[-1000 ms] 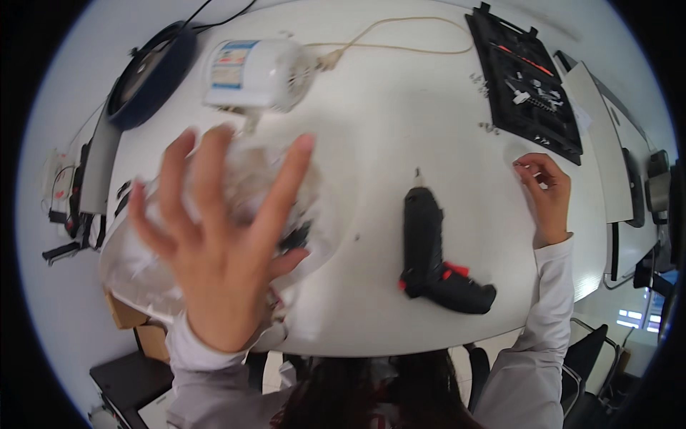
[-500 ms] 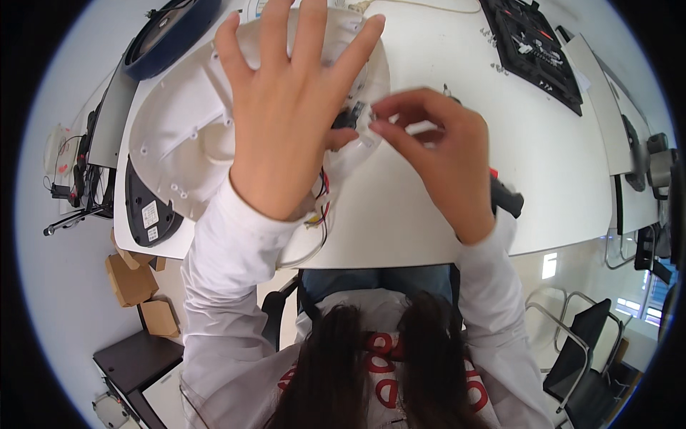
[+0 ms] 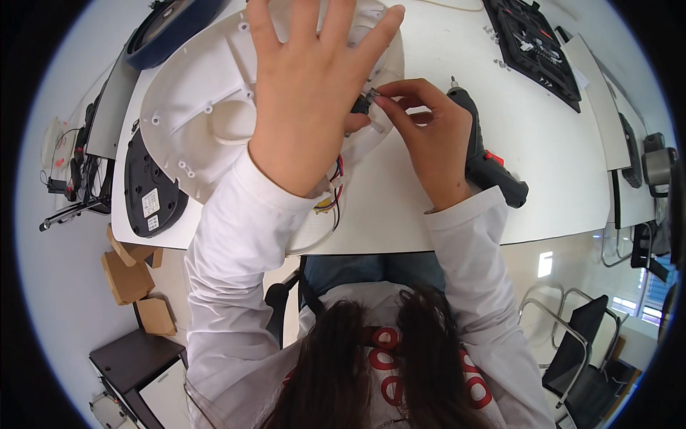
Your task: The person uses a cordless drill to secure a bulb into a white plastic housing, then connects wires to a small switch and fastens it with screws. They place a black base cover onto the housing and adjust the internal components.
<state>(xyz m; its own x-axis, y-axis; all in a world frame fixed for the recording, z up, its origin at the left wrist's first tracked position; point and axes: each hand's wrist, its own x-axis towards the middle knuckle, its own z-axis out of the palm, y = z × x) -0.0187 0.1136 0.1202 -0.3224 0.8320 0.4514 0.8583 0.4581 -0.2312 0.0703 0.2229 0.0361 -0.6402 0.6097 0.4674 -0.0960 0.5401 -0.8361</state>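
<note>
A large white plastic housing point(image 3: 189, 111) with screw posts lies on the table, its hollow side up. My left hand point(image 3: 304, 100) rests over it with the fingers spread, hiding much of its middle. The left thumb lies against a small black part point(image 3: 362, 104) at the housing's right side. There my right hand point(image 3: 432, 129) pinches a small grey piece point(image 3: 372, 94) between thumb and forefinger, right up at the black part. Coloured wires point(image 3: 337, 171) come out below my left wrist.
A dark cordless screwdriver point(image 3: 477, 143) lies right of my right hand. Farther right is a black tool case point(image 3: 536, 50) with loose screws point(image 3: 494, 36) beside it. A black oval base point(image 3: 151, 186) lies at the left, and a dark blue round part point(image 3: 168, 32) stands far left.
My right hand has closed in on the black part with the small grey piece. The view has shifted a little, and the screwdriver shows more fully. My left hand stays spread on the housing.
</note>
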